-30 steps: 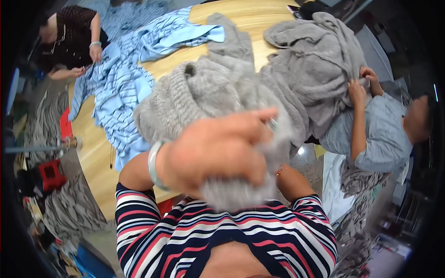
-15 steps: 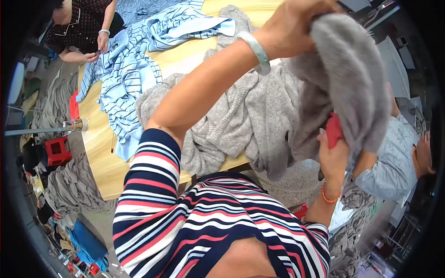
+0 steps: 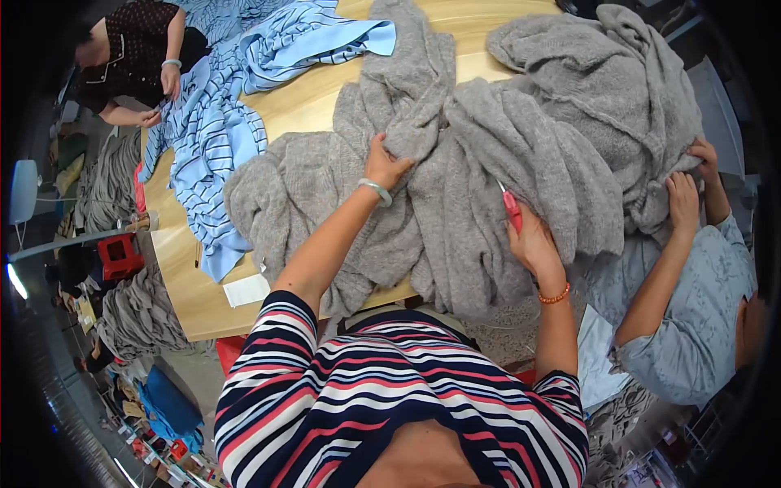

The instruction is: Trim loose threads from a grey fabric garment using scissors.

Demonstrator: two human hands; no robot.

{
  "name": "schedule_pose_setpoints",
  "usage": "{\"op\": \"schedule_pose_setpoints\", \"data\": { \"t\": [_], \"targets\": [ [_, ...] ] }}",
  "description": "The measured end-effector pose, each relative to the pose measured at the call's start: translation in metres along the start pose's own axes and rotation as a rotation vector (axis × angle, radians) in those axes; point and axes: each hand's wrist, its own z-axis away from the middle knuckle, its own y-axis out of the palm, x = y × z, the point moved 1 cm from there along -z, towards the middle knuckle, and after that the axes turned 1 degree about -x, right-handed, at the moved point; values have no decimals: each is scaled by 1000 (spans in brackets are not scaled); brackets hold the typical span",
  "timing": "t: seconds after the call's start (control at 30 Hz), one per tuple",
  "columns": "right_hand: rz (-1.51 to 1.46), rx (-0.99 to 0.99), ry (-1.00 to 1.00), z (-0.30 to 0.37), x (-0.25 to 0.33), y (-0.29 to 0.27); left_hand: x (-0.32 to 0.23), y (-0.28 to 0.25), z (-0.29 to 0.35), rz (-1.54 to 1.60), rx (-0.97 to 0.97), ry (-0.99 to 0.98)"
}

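Note:
My left hand rests on a heap of grey knit garments, its thumb and forefinger apart against the knit. My right hand is closed around a small red-handled tool with a thin metal tip pointing up and away. That tip lies against the folds of a grey knit garment spread on the right part of the heap. The exact kind of tool cannot be made out.
To the right, a co-worker's hands touch another grey garment. Blue striped garments lie at the left, near another person. A white paper is on the wooden table; a red stool stands beyond its left edge.
The grey garment I held up at the right is now down on the heap. My left hand has come down leftward and toward me; my right hand moved left with the red-handled tool.

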Motion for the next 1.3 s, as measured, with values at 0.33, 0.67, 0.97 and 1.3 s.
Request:
{"op": "schedule_pose_setpoints", "data": {
  "t": [0.33,0.67,0.97,1.3],
  "targets": [
    [-262,211,-25,6,67,-53,-114,-183,86,963,256,9],
    [-187,269,-176,39,145,-3,33,-265,281,704,362,-508],
    [-28,408,-244,72,195,50,85,-215,214,-399,-363,409],
    [161,520,-366,84,243,98,140,-186,114,13,-328,241]
  ]
}}
